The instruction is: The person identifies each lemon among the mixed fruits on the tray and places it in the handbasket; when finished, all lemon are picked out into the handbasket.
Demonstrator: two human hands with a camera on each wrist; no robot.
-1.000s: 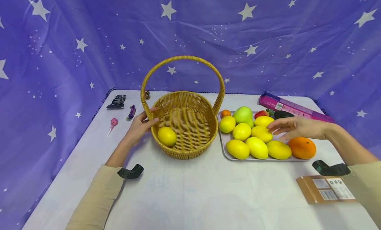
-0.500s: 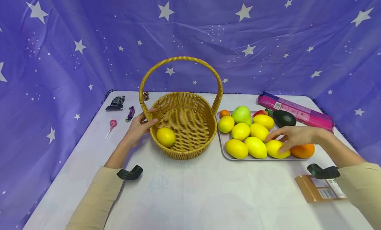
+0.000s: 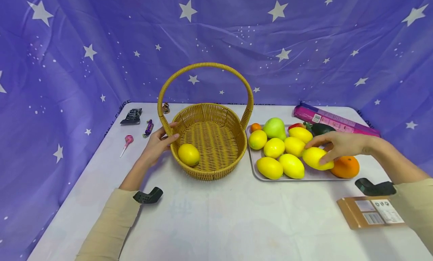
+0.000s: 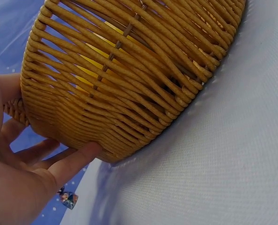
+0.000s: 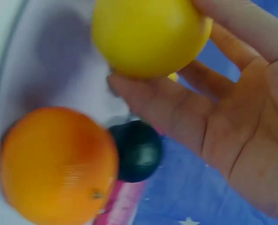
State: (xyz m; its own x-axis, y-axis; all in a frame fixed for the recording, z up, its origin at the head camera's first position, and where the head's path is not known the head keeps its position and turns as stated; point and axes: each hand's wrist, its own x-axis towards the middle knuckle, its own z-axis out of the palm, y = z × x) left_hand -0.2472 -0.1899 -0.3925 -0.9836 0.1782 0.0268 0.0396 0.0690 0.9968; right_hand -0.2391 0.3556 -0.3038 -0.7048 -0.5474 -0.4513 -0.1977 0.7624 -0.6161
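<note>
My left hand [image 3: 158, 145] grips the left rim of a woven wicker basket [image 3: 211, 175], thumb over the edge near the handle's base. In the left wrist view the fingers [image 4: 76, 161] spread along the basket's outer wall. One lemon [image 3: 188, 155] lies inside at the front left. Over the tray [image 3: 270, 179], my right hand [image 3: 345, 145] pinches another lemon [image 3: 314, 158] between thumb and fingers; the right wrist view shows a gap and shadow below that lemon [image 5: 148, 35]. Several lemons [image 3: 291, 166] stay on the tray, with a large orange [image 3: 345, 167] beside the hand.
Also on the tray are a green pear [image 3: 274, 128], a small orange fruit [image 3: 255, 127], a strawberry [image 3: 296, 126] and a dark avocado [image 3: 321, 129]. A pink package [image 3: 335, 120] lies behind; a cardboard box [image 3: 368, 213] sits front right. Wrapped candies [image 3: 149, 128] and a lollipop [image 3: 128, 140] lie left.
My right hand has come down onto the front lemon at the tray's right, taken hold of it and raised it slightly. The left hand and basket have not moved.
</note>
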